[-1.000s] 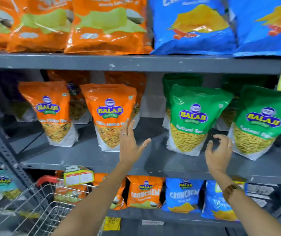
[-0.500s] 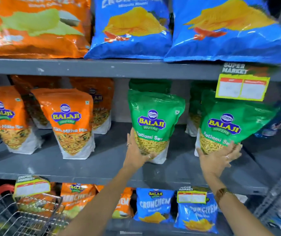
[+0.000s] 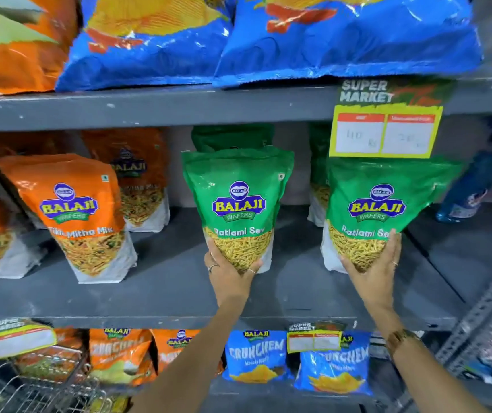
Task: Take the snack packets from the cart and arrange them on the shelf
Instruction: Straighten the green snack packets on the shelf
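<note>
Grey painted metal shelving (image 3: pixel 161 296) fills the view; a perforated steel upright (image 3: pixel 477 320) slants at 4 o'clock.

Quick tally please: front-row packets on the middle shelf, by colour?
Orange Tikha Mitha Mix packets: 2 (one cut off by the left edge)
Green Ratlami Sev packets: 2, one gripped by the left hand, one by the right hand
Total: 4

bright, even light; soft, warped edges
</note>
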{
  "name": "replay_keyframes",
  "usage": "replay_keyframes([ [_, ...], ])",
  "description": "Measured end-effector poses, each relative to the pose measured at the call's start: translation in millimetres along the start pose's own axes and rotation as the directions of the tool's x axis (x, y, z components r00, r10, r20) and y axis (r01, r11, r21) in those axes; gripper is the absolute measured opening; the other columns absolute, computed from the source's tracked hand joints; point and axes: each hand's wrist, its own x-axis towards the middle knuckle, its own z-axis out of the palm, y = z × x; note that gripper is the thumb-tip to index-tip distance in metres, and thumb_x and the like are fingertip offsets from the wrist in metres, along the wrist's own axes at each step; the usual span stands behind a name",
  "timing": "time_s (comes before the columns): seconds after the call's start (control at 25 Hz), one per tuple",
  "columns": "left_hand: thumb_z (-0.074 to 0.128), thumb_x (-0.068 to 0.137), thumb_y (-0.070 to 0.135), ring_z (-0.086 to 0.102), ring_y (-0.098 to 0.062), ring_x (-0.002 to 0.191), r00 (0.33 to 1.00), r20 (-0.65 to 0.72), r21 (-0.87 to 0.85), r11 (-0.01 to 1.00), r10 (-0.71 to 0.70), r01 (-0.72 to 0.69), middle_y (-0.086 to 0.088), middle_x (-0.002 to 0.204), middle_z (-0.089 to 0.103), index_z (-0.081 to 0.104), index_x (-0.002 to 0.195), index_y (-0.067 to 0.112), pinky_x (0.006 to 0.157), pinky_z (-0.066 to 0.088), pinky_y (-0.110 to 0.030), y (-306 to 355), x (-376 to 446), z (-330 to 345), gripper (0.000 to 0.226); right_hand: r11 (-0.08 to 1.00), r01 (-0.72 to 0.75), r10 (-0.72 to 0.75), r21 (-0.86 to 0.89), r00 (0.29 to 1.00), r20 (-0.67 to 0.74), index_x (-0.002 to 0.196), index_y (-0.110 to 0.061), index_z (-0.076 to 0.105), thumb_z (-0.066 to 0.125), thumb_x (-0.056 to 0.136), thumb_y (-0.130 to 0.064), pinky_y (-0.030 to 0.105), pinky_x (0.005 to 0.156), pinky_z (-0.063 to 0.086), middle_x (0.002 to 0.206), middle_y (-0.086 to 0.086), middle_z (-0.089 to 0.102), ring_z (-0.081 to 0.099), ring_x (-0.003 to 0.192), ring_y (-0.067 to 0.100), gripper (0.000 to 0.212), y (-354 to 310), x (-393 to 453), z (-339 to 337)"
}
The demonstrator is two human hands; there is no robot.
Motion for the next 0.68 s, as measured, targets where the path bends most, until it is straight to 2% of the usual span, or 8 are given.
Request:
replay_keyframes([
  [0.08, 0.081, 0.062, 0.037, 0.038, -0.033, 0.121, 1.000, 0.011, -0.007, 1.000, 0.006, -0.006, -0.020, 0.137, 0.026, -0.008, 0.144, 0.021, 0.103, 0.037, -0.040, -2.7, 2.4, 3.2, 0.122, 1.000, 0.016, -0.016, 0.001, 1.000, 0.019, 0.143, -0.013, 0.004, 0.080, 0.067, -0.016, 0.039, 0.104, 0.017, 0.151, 0.024, 0.006, 0.010, 0.137, 0.033, 0.107, 3.6, 2.9, -2.0],
  [0.24, 0.078, 0.066, 0.038, 0.034, -0.027, 0.127, 1.000, 0.021, -0.001, 1.000, -0.001, 0.001, -0.012, 0.142, 0.021, -0.008, 0.143, 0.026, 0.105, 0.036, -0.038, -5.4, 2.7, 5.7, 0.116, 0.999, 0.050, -0.050, -0.010, 0.998, 0.031, 0.142, -0.014, 0.002, 0.080, 0.066, -0.014, 0.044, 0.106, 0.020, 0.150, 0.025, 0.008, 0.011, 0.137, 0.034, 0.109, 10.8, 6.8, -3.5],
  [0.44, 0.076, 0.067, 0.042, 0.034, -0.025, 0.128, 1.000, 0.025, 0.007, 1.000, -0.003, 0.003, -0.010, 0.143, 0.022, -0.008, 0.143, 0.027, 0.105, 0.037, -0.038, -7.4, 2.7, 6.1, 0.114, 0.998, 0.051, -0.050, -0.033, 0.998, 0.025, 0.142, -0.015, 0.001, 0.079, 0.067, -0.011, 0.046, 0.107, 0.021, 0.150, 0.025, 0.007, 0.010, 0.138, 0.034, 0.108, 8.8, 3.3, -4.0],
  [0.56, 0.076, 0.067, 0.043, 0.033, -0.024, 0.129, 0.999, 0.038, 0.005, 1.000, 0.002, -0.002, -0.010, 0.144, 0.023, -0.008, 0.143, 0.027, 0.106, 0.036, -0.037, -9.4, 4.6, 4.6, 0.114, 0.997, 0.059, -0.058, -0.045, 0.998, 0.020, 0.142, -0.012, 0.001, 0.078, 0.069, -0.013, 0.043, 0.108, 0.019, 0.150, 0.025, 0.007, 0.010, 0.138, 0.034, 0.106, 7.8, 1.0, -3.2],
  [0.68, 0.075, 0.067, 0.045, 0.032, -0.025, 0.131, 0.999, 0.037, 0.017, 1.000, 0.004, -0.005, -0.008, 0.146, 0.022, -0.008, 0.143, 0.028, 0.109, 0.036, -0.042, -11.7, 5.0, 5.6, 0.114, 0.996, 0.065, -0.064, -0.068, 0.998, 0.015, 0.142, -0.014, 0.000, 0.077, 0.070, -0.015, 0.046, 0.108, 0.020, 0.151, 0.024, 0.007, 0.009, 0.138, 0.033, 0.106, 7.1, -1.0, -3.5],
])
